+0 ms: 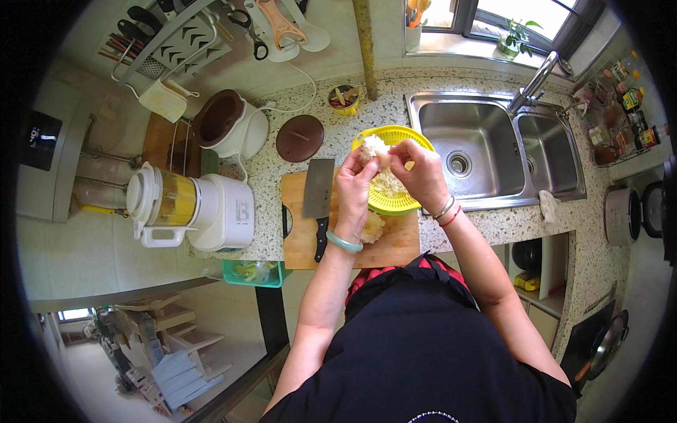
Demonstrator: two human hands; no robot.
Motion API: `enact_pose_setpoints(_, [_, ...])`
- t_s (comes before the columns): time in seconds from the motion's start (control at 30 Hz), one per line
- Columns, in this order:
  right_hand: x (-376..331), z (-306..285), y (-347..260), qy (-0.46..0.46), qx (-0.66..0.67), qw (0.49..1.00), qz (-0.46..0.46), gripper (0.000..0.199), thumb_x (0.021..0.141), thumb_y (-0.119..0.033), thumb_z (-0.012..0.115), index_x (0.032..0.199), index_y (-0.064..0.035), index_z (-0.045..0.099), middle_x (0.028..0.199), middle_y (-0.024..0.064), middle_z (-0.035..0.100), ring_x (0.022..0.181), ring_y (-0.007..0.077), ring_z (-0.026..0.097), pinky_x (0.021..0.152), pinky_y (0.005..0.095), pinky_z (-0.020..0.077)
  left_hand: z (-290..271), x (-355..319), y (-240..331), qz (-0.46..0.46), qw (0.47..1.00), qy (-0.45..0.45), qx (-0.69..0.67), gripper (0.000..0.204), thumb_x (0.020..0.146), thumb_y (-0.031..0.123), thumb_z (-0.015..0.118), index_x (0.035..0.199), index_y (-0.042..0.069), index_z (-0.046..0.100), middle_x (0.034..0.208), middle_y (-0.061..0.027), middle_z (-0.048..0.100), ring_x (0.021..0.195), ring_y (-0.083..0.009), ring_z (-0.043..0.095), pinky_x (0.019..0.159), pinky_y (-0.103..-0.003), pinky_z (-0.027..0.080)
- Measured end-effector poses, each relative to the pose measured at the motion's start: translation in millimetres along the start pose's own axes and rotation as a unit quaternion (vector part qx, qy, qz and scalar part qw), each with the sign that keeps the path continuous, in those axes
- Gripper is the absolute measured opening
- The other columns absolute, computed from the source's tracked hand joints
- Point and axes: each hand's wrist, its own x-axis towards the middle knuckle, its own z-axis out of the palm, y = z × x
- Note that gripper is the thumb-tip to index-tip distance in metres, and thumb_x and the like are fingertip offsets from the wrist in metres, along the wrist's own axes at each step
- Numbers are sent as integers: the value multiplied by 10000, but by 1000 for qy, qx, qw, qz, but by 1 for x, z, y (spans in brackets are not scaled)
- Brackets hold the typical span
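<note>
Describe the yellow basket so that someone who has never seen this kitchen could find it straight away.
Start at the double steel sink set in the speckled counter. Just to its left, overlapping the wooden cutting board, sits a round yellow slotted colander holding pale shredded pieces. Both hands, the left hand and the right hand, work above it; nothing else on the counter is as large and bright yellow.

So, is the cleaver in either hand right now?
No. The cleaver lies on the wooden cutting board, while both the left hand and right hand hold a white frilly clump over the yellow colander.
</note>
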Motion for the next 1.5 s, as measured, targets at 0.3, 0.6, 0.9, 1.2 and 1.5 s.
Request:
enact_pose_setpoints(0.3, [0, -6, 12, 31, 56, 997, 43, 110, 851, -43, 617, 952, -1, 630, 829, 113, 667, 722, 201, 670, 653, 287, 529, -7, 0, 1, -38, 997, -13, -67, 302, 881, 5, 594, 1180, -10, 554, 1090, -98, 629, 958, -177, 629, 872, -317, 534])
enact_pose_setpoints(0.6, [6, -11, -6, 28, -32, 999, -30, 138, 789, -91, 690, 902, -28, 642, 831, 109, 638, 780, 242, 622, 694, 335, 504, -1, 1, -5, 51, 996, 10, 76, 312, 871, -12, 611, 1175, -27, 541, 1066, -84, 621, 936, -125, 612, 855, -251, 516])
enact_pose_setpoints(0.9, [4, -5, -5, 20, -80, 994, -76, 160, 755, -71, 690, 866, -26, 584, 769, 106, 605, 752, 270, 597, 677, 359, 491, 7, -4, 1, 91, 986, -15, 140, 293, 859, 65, 667, 1120, -22, 566, 1001, -79, 647, 904, -111, 606, 798, -240, 493])
enact_pose_setpoints(1.2, [5, -8, -11, -1, -52, 996, -70, 158, 756, -70, 687, 868, -22, 586, 761, 108, 599, 739, 262, 601, 669, 356, 493, 11, -6, 5, 122, 975, 8, 185, 219, 872, 85, 667, 1046, -20, 584, 939, -56, 661, 831, -84, 611, 732, -227, 507])
enact_pose_setpoints(1.5, [3, -2, -7, 10, -37, 999, -33, 158, 760, -76, 694, 810, -11, 559, 724, 123, 598, 668, 272, 609, 616, 353, 504, 19, -13, 11, 142, 954, 31, 263, 180, 860, 61, 677, 1009, -18, 613, 911, -34, 665, 802, -63, 604, 715, -210, 499])
